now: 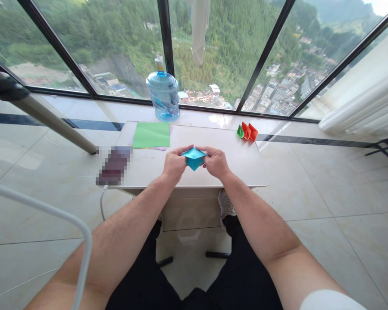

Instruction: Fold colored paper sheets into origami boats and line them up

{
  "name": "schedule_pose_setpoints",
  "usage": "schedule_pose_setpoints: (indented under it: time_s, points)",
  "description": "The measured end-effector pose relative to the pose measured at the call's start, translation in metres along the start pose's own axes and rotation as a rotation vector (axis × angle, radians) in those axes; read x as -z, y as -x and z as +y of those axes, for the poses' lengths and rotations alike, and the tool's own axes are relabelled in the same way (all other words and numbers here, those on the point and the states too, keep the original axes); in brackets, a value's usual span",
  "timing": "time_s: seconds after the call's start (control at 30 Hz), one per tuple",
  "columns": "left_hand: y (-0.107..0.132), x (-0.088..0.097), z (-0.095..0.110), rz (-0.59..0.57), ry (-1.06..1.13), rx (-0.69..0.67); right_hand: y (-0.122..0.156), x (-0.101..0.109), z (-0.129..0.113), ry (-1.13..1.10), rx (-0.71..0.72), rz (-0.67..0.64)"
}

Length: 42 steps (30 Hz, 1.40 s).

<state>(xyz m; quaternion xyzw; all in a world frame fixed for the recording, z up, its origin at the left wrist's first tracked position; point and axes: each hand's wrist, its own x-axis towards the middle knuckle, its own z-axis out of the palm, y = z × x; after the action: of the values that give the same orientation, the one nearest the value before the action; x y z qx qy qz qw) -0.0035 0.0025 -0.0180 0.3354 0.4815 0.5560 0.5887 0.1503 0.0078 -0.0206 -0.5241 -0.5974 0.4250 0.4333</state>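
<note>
A folded blue paper [194, 158], with a pointed lower end and creased upper flaps, is held between my two hands above the low white table. My left hand [175, 164] pinches its left corner, thumb along the upper edge. On the opposite corner, my right hand [215, 162] is closed in the same way. Some fingertips are hidden behind the paper. Beyond my left hand lies a stack of coloured paper sheets [151, 135], green on top. Folded paper boats, two orange [249, 131] and one green [240, 131], stand together at the table's far right corner.
The white table [239, 170] stands before my knees. A blurred-out dark object [114, 165] lies at its left end, with a cable [102, 202] running down. Behind is a large blue water bottle [163, 97] by the window. A pole [58, 114] slants in at left.
</note>
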Motion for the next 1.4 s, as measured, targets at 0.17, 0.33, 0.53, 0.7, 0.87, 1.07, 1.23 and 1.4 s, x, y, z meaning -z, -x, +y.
schedule_pose_setpoints:
  time_s: [0.17,0.33,0.53,0.7,0.87,1.07,1.23,1.4]
  points:
    - [0.001,-0.003,0.002,0.024,0.055,-0.02,0.002,-0.001,-0.003,-0.03,0.027,0.042]
    - [0.001,-0.003,0.005,0.036,0.127,-0.019,0.002,-0.001,-0.004,-0.106,0.012,0.048]
    - [0.003,0.0,0.016,-0.019,0.183,-0.01,0.001,0.002,-0.012,-0.298,-0.007,0.007]
    - [0.003,0.004,0.021,-0.073,0.216,0.013,0.001,0.003,-0.014,-0.294,-0.033,0.022]
    - [0.002,0.006,0.018,-0.032,0.111,0.097,0.001,0.001,-0.01,-0.228,0.021,0.044]
    - [0.005,0.007,0.02,-0.097,0.025,0.119,0.002,0.002,-0.007,-0.111,0.061,0.041]
    - [0.005,0.007,0.019,-0.086,0.018,0.112,0.003,0.003,-0.011,-0.082,0.093,-0.025]
    - [0.002,0.008,0.016,-0.086,0.034,0.109,0.004,0.002,-0.012,-0.016,0.145,-0.046]
